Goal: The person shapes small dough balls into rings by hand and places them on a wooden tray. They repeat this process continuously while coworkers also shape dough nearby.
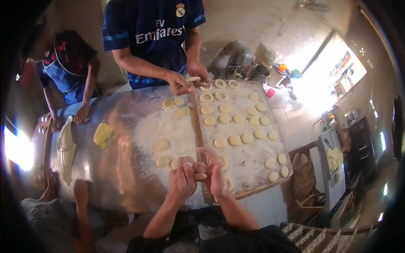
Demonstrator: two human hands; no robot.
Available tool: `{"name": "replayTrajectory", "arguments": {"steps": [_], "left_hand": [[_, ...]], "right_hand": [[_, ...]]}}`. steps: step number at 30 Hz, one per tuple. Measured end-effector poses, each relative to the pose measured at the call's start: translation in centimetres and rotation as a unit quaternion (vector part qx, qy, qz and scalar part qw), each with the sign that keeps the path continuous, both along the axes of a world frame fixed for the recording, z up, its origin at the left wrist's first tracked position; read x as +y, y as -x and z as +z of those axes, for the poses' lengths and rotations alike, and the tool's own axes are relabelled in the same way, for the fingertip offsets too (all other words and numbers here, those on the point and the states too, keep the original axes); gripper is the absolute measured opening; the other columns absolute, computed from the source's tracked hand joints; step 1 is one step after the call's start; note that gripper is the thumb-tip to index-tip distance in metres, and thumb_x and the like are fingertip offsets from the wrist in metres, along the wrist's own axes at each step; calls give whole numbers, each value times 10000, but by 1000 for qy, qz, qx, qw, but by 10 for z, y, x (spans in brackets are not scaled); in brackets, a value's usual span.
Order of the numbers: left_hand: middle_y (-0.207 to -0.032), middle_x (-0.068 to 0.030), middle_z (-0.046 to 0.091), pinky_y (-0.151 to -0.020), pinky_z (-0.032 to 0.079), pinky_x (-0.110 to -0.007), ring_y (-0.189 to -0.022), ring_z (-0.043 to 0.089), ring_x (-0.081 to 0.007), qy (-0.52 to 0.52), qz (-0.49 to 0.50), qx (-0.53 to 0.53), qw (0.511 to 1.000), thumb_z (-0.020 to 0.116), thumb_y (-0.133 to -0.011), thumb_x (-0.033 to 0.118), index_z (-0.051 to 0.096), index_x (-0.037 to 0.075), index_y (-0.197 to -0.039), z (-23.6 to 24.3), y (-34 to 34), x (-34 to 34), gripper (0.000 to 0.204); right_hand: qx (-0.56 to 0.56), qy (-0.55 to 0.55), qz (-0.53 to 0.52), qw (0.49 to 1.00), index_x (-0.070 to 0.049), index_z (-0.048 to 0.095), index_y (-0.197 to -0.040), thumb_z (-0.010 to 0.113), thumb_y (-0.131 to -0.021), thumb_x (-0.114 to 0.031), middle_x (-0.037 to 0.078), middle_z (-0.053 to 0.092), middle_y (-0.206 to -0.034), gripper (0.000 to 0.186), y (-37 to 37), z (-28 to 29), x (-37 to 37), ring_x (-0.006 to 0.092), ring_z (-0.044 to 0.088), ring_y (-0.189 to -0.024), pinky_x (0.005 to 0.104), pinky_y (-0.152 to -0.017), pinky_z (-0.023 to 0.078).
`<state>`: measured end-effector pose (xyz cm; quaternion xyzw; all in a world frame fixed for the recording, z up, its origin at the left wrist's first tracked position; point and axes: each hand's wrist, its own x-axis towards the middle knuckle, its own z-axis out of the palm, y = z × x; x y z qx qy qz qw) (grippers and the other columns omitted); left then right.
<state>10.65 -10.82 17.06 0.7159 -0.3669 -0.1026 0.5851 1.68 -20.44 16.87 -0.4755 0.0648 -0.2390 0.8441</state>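
Observation:
My left hand (pixel 182 179) and my right hand (pixel 213 173) meet over the near edge of the metal table (pixel 122 168), both pinching one small piece of pale dough (pixel 199 170). Just right of them lies a floured wooden board (pixel 253 162) covered with several round dough discs (pixel 234 140) and, at its far end, dough rings (pixel 206 98). More dough discs (pixel 161 145) sit in the flour on the table to the left of my hands.
A person in a dark blue shirt (pixel 152 29) across the table shapes a ring with both hands (pixel 185 81). Another person in an apron (pixel 69 67) leans at the far left. A yellow lump (pixel 103 134) and a long dough sheet (pixel 66 149) lie left. Someone's arm (pixel 82 211) reaches in near left.

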Motion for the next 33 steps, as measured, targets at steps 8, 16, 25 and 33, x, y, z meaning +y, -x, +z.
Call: {"name": "replayTrajectory", "arguments": {"steps": [8, 16, 25, 33], "left_hand": [[-886, -184, 645, -628, 539, -405, -773, 701, -352, 8, -36, -56, 998, 427, -1037, 188, 515, 29, -1106, 0, 62, -39, 194], [-819, -128, 590, -607, 482, -372, -668, 623, -280, 31, -1, -92, 995, 442, -1012, 105, 553, 29, -1001, -6, 114, -85, 135], [-756, -180, 614, -600, 502, -427, -716, 639, -418, -39, -45, -48, 997, 485, -1021, 168, 543, 63, -1007, -23, 150, -116, 121], [-882, -163, 612, -720, 499, -395, -804, 641, -368, -36, -49, 35, 998, 415, -1055, 194, 516, 46, -1023, -25, 160, -120, 182]], "right_hand": [[14, -29, -61, 998, -115, 238, -1452, 600, -952, -232, 19, 575, -833, 628, 69, 10, -39, 149, 609, -746, 262, -662, 497], [29, 70, -69, 995, -99, 266, -1411, 540, -978, -383, 96, 605, -793, 586, 108, -8, -71, 160, 608, -717, 283, -663, 489], [15, 123, -139, 982, -93, 252, -1444, 358, -936, -720, 51, 538, -652, 814, 141, -41, -97, 172, 492, -548, 312, -572, 431], [89, 105, -75, 988, -112, 251, -1470, 431, -979, -406, 69, 575, -789, 599, 162, -22, -116, 102, 497, -576, 232, -540, 399]]}}
